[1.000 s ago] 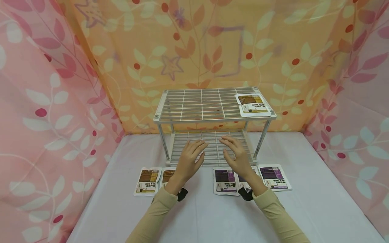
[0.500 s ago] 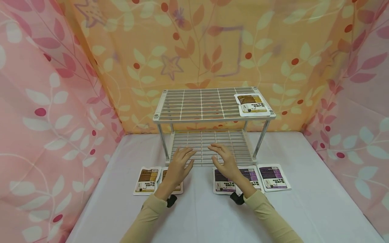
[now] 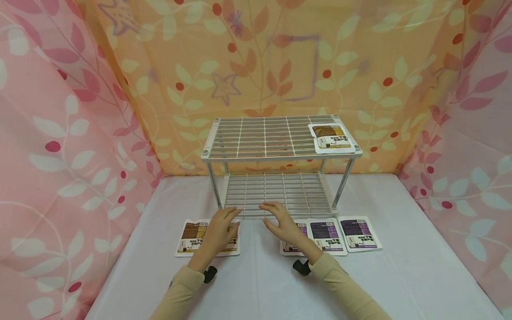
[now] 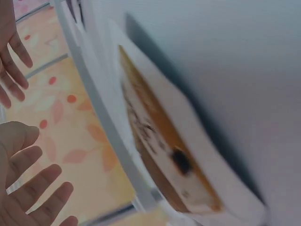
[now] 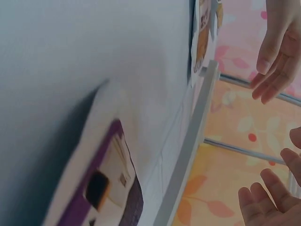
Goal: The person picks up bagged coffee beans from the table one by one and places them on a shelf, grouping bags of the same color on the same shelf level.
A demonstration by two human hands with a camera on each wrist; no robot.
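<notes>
My left hand [image 3: 218,231] hovers above two brown-labelled white pouches [image 3: 195,231] lying side by side on the table, its fingers spread and relaxed, nothing in them. In the left wrist view a brown pouch [image 4: 160,141] lies on the table below that hand. My right hand [image 3: 285,226] is over the leftmost of three purple-labelled pouches [image 3: 326,235], fingers loosely bent and holding nothing. One purple pouch [image 5: 113,183] shows near it in the right wrist view. Both palms face each other, in front of a two-tier white wire rack [image 3: 276,195].
Another brown-labelled pouch [image 3: 333,138] lies on the rack's top tier at the right. The rack stands at the back of a white-covered table [image 3: 256,289]. Patterned cloth walls [image 3: 256,58] close in the back and both sides.
Both hands have drawn back from the rack toward the person and shifted left, staying without anything in them. The pouches and rack stay where they were.
</notes>
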